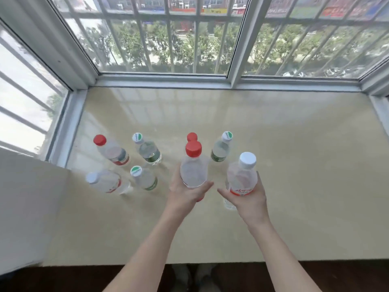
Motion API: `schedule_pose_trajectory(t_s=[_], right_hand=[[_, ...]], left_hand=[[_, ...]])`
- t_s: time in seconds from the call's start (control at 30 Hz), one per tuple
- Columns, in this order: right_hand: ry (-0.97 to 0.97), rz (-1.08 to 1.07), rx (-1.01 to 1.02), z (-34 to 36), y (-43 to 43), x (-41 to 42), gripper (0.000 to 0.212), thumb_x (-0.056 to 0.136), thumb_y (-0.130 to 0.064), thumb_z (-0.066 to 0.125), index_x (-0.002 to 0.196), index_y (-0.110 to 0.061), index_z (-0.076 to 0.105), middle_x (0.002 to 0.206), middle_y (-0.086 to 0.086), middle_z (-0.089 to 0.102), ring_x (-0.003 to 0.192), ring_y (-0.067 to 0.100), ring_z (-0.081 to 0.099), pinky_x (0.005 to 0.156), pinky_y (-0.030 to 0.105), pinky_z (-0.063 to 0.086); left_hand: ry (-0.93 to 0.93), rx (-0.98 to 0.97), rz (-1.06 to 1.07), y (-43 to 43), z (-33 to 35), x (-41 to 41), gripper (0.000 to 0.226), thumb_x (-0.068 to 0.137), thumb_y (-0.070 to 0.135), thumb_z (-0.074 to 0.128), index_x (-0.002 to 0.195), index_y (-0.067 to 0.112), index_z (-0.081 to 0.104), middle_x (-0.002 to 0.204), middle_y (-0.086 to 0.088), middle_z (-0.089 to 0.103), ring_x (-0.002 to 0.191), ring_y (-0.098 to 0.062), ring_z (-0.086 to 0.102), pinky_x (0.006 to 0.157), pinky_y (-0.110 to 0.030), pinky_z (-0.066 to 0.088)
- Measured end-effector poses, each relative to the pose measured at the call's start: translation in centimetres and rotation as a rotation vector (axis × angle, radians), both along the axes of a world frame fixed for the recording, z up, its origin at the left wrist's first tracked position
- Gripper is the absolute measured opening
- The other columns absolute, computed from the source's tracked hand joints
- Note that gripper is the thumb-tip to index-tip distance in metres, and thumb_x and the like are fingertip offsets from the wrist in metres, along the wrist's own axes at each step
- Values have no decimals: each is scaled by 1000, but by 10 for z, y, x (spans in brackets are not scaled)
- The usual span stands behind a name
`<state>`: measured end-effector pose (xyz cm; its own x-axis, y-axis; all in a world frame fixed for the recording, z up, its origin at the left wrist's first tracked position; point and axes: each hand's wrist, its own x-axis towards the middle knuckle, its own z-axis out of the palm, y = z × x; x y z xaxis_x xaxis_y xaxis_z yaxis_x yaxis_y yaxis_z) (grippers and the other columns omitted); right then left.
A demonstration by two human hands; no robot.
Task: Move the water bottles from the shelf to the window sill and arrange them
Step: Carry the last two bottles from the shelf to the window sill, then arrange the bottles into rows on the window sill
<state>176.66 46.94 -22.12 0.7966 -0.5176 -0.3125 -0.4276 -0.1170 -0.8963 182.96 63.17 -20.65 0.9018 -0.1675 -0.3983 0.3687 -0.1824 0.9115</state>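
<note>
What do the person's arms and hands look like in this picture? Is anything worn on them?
The left hand and the right hand are bare: no gloves, and no rings that I can see. The left forearm and the right forearm are bare as well, with no sleeve, watch or bracelet in view down to the picture's lower edge.

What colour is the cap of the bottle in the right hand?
White cap, seen in the head view.

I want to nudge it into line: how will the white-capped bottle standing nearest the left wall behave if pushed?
Tall and narrow, the white-capped bottle probably tips if pushed high up. On the glossy sill, a low push likely slides it.
</note>
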Motion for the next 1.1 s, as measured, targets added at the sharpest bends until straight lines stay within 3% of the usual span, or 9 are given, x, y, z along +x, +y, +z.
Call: schedule_pose_trajectory(t_s=[0.13,0.23,0.33,0.5,0.63,0.7,0.83,0.9,1.1], right_hand=[[16,44,9,-58,-5,7,58,55,-26,95,99,-24,58,85,-9,66,79,12,64,70,26,52],[3,15,-1,-85,-4,18,65,49,-37,95,101,-28,58,90,-11,68,87,14,66,76,29,54],[-24,-9,-11,-104,-4,30,77,41,-55,89,103,-23,58,96,-4,69,93,19,66,78,34,55],[-43,22,5,-127,-8,41,80,40,-56,89,106,-23,57,100,-4,69,94,16,66,79,30,54],[-78,-1,-30,-141,-6,39,84,39,-58,89,108,-21,56,103,-1,69,97,17,65,81,27,52],[-100,-35,-46,-145,-2,40,86,39,-58,88,111,-22,56,107,-1,69,101,16,65,84,26,50],[-114,-65,-61,-154,1,44,94,40,-59,88,118,-19,54,111,-6,68,105,16,64,87,28,50],[-106,-58,-69,-157,1,43,94,43,-55,94,120,-19,54,107,-12,67,103,14,64,86,28,49],[-22,55,-59,-166,-13,32,73,58,-28,97,119,-23,56,106,-15,68,102,9,65,86,24,51]], left_hand=[[19,45,86,-9,-57,5,49,69,10,87,99,32,55,81,11,63,59,10,59,57,-9,49],[23,105,125,-7,-93,12,60,52,44,91,102,38,59,92,11,70,90,-10,69,80,-41,59],[-9,137,135,-6,-120,16,60,48,50,91,98,43,59,92,11,69,96,-25,68,79,-57,57],[-84,188,75,-1,-149,18,55,50,52,89,92,49,54,89,20,65,93,-15,66,79,-50,58],[-114,247,71,1,-161,16,56,55,35,94,87,45,50,80,26,62,77,16,56,68,-7,45],[-145,270,66,2,-165,16,57,55,31,95,88,42,50,82,24,62,77,17,55,66,-5,43],[-175,292,54,4,-175,19,65,48,47,91,99,26,57,87,15,68,87,-8,65,73,-24,52],[-157,310,27,9,-182,19,65,49,48,90,101,23,59,89,13,70,89,-10,66,74,-25,52],[-136,311,0,25,-196,15,49,62,17,92,104,16,67,87,23,64,77,19,57,67,0,39]])
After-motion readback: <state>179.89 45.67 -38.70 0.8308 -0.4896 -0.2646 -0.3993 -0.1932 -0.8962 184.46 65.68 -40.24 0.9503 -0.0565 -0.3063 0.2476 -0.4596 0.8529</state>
